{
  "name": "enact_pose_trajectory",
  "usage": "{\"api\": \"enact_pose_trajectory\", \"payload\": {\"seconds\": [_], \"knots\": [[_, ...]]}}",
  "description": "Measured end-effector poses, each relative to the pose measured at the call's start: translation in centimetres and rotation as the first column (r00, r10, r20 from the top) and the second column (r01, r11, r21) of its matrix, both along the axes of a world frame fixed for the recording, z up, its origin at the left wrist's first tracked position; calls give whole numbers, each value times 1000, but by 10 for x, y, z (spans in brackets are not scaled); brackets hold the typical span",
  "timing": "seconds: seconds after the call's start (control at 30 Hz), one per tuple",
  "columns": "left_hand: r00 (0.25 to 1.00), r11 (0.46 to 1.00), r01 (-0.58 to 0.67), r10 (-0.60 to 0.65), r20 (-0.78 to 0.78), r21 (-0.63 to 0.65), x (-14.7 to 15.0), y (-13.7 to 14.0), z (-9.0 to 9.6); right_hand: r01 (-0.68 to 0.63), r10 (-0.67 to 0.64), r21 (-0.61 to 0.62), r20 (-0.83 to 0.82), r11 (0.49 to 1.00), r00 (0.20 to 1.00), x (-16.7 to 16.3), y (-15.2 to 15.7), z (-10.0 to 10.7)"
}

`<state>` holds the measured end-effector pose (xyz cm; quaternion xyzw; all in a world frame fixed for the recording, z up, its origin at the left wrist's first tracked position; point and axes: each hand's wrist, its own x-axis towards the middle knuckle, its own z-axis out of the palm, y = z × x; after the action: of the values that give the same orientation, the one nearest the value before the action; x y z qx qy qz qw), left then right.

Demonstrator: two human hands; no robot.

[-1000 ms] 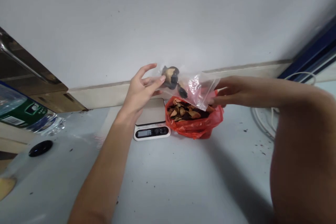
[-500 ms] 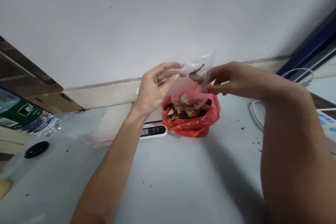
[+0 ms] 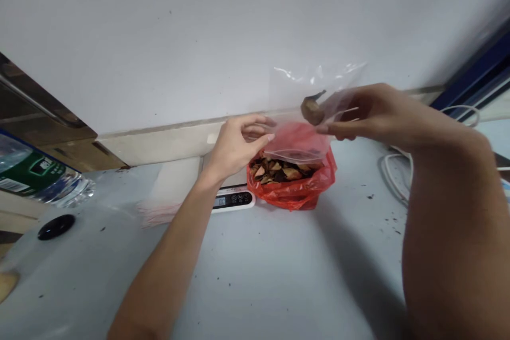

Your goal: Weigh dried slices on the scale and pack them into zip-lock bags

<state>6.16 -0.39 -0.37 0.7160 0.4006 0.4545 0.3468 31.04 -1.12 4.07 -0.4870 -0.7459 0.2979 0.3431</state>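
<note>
My right hand (image 3: 358,114) pinches the right side of a clear zip bag (image 3: 287,90), which hangs tilted above the red plastic bag. One brown dried piece with a dark stem (image 3: 313,109) shows in or behind the clear plastic, by the right fingertips. My left hand (image 3: 241,141) is at the clear bag's left edge, fingers curved and thumb apart from them; whether it touches the film is hard to see. Beneath, the open red plastic bag (image 3: 292,196) is filled with brown dried pieces (image 3: 279,170). The clear bag's zip strip lies low over them.
A white digital scale (image 3: 235,201) sits left of the red bag, partly behind my left arm. Flat clear bags (image 3: 159,212) are stacked beside it. A water bottle (image 3: 40,175), a black round lid (image 3: 56,227) and a white cable (image 3: 392,175) are around the table.
The clear bag has moved right and spread wider, with its zip strip now showing low. My right hand shifted right; my left hand dropped slightly, its thumb and fingers still apart.
</note>
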Motion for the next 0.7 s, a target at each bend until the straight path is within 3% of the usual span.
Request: {"api": "enact_pose_trajectory", "payload": {"seconds": [0.1, 0.23, 0.43, 0.6, 0.7], "knots": [[1000, 999, -26, 26, 7, 40, -2, -2, 4, 33, -28, 47, -92, 998, 995, -3, -5, 2], [999, 998, -48, 49, -12, 47, -5, -5, 9, -17, 18, 9, -141, 1000, 990, -4, -7, 1], [994, 997, -73, 72, -86, -8, -10, -5, 10, 65, -41, 128, -185, 990, 982, -5, -3, -3], [997, 1000, -9, 11, -81, 21, -13, -7, 15, 91, -49, 171, -236, 981, 970, -8, -2, -1], [996, 998, 43, -40, -74, 35, -13, -8, 16, 73, -39, 181, -184, 981, 982, -12, -5, 2]]}}
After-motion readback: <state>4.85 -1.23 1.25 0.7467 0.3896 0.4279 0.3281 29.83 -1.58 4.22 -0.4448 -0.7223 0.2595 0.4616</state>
